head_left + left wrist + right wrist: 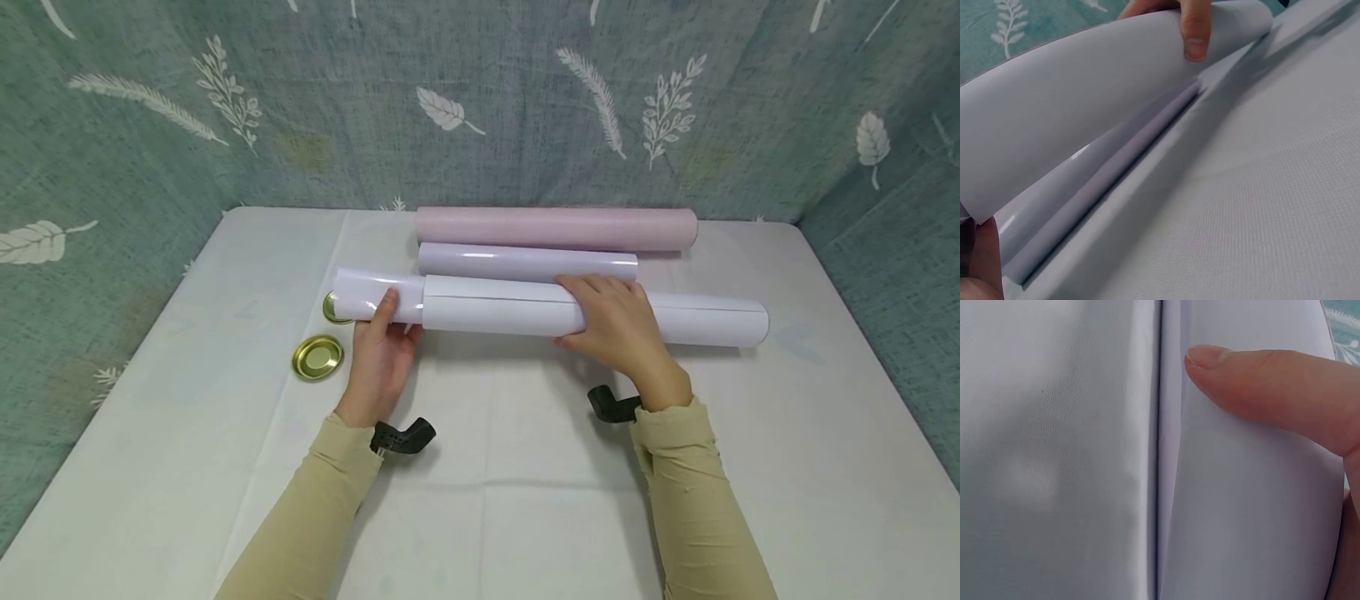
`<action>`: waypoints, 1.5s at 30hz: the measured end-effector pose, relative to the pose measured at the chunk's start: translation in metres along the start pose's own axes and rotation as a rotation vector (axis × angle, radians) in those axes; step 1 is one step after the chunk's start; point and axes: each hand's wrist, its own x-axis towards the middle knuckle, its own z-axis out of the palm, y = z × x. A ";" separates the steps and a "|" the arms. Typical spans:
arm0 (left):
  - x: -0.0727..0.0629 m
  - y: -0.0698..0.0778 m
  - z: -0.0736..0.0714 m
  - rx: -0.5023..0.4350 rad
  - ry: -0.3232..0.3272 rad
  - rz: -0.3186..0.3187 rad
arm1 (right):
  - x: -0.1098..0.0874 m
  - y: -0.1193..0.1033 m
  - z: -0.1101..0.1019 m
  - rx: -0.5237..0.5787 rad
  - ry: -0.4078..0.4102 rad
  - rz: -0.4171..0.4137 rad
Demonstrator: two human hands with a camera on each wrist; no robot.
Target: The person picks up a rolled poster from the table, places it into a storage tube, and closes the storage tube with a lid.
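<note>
A long white paper roll lies crosswise in the head view, with a lengthwise paper edge along its upper side. From its left end sticks out a glossy pale tube. My left hand holds that tube, thumb on the near face and fingers underneath. My right hand grips the paper roll from above, right of its middle; in the right wrist view its thumb presses on the paper. The left wrist view shows the paper roll raised above the table, over a glossy lavender tube.
Behind the roll lie the glossy lavender tube and a thicker pink tube. A gold round lid rests left of my left hand; another gold lid is partly hidden behind the tube end. A leaf-patterned curtain borders the white-covered table.
</note>
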 end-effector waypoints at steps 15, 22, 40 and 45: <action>0.002 0.004 0.001 -0.088 -0.006 -0.038 | 0.000 0.001 0.000 0.000 -0.013 0.004; 0.003 0.004 0.000 -0.143 -0.025 -0.010 | 0.000 0.002 -0.001 0.005 -0.007 0.004; 0.001 0.006 -0.002 -0.129 -0.031 -0.001 | -0.001 0.001 0.000 0.013 -0.014 0.005; 0.000 0.006 -0.002 -0.141 -0.031 -0.008 | -0.003 0.001 -0.001 0.005 -0.014 0.009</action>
